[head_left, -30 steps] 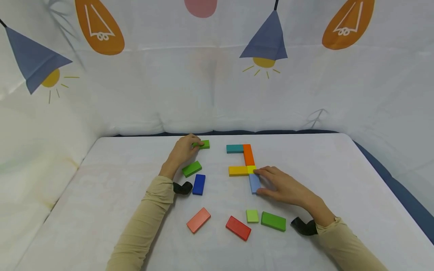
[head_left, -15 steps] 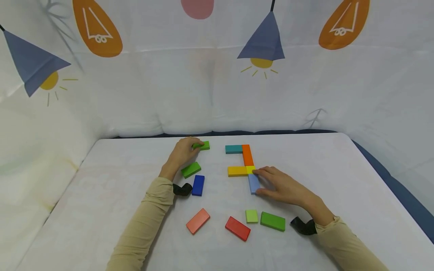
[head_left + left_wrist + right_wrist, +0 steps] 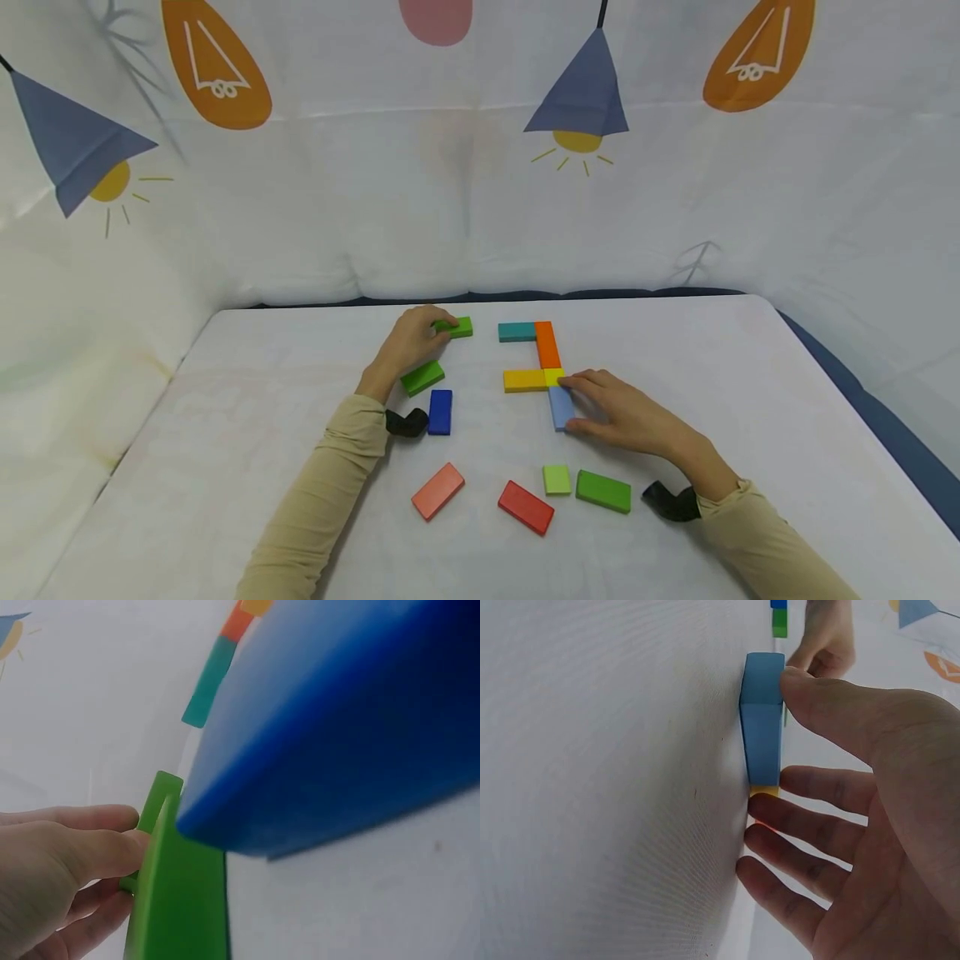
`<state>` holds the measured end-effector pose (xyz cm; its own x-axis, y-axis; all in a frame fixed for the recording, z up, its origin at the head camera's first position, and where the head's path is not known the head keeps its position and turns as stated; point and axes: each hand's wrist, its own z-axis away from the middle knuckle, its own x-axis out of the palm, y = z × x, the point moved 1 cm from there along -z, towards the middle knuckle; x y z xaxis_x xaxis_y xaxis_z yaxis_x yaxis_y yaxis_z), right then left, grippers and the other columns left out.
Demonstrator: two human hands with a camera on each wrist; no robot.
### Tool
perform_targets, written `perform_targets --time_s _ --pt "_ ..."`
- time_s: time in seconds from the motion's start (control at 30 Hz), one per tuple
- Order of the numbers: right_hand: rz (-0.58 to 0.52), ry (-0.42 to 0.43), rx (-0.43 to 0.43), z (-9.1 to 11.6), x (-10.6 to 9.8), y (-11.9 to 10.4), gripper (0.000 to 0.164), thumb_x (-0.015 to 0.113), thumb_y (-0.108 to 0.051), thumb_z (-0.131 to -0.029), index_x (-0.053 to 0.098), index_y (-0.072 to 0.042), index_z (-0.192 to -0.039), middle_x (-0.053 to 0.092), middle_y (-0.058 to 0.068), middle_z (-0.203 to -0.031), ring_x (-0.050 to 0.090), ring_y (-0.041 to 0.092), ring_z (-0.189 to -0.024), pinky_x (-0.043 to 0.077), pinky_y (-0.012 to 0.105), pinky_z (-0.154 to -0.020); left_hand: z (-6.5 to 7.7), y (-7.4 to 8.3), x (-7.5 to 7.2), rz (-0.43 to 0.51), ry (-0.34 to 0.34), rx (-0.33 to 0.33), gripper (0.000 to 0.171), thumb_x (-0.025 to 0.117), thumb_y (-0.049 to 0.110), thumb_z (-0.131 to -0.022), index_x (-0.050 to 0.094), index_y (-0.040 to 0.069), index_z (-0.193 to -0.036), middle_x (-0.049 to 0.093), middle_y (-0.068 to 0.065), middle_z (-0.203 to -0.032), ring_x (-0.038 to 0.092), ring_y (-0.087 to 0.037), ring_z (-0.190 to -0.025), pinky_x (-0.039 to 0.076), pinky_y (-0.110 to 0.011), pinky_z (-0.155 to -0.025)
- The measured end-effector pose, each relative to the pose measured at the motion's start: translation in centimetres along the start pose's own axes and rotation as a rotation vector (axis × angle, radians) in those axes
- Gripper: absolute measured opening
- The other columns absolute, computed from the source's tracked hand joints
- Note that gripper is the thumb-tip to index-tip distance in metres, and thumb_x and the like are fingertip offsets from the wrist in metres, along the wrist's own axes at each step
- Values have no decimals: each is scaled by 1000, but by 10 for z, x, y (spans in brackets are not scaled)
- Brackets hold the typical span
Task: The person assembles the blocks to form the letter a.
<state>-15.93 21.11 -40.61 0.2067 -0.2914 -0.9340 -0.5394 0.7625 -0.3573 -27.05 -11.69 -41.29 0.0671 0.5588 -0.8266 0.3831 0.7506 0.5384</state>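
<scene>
At the back of the table, my left hand pinches a light green block between thumb and fingers. In the left wrist view, that hand shows beyond a darker green block and a large, close blue block. My right hand lies beside a light blue block, its fingers extended. The thumb touches this block's near end, and the index fingertip is at its far end by a small yellow square. A yellow block, an orange block and a teal block adjoin in a line.
Nearer the front lie a salmon block, a red block, a lime square and a green block. The left wrist's black camera is right against the blue block. A white patterned curtain hangs behind the table.
My left hand has slid slightly right and nearer with the light green block. The blue block by the left wrist has turned a little. My right hand stays in place.
</scene>
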Motion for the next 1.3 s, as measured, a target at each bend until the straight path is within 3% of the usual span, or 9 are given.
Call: perform_targets --time_s 0.33,0.87,1.3 --pt "-10 -8 13 0 0 -1 63 69 -42 -84 49 -13 -136 53 4 -133 51 20 -121 46 41 -100 -1 8 4 6 -5 65 22 66 9 -87 70 12 -109 67 -6 -118 57 -25 -117 41 -44 -103" --pt "-9 -17 22 0 -1 -1 63 69 -41 -84 49 -13 -137 53 4 -133 51 21 -122 46 41 -100 1 27 7 -13 -59 79 22 66 8 -87 69 11 -109 65 -6 -118 57 -24 -115 43 -41 -101" --pt "-21 -15 15 1 -1 -1 63 68 -41 -84 48 -13 -137 52 4 -134 50 21 -123 45 42 -101 -1 30 16 -78 -38 117 26 67 7 -86 68 13 -112 65 -6 -117 58 -23 -113 45 -39 -99"
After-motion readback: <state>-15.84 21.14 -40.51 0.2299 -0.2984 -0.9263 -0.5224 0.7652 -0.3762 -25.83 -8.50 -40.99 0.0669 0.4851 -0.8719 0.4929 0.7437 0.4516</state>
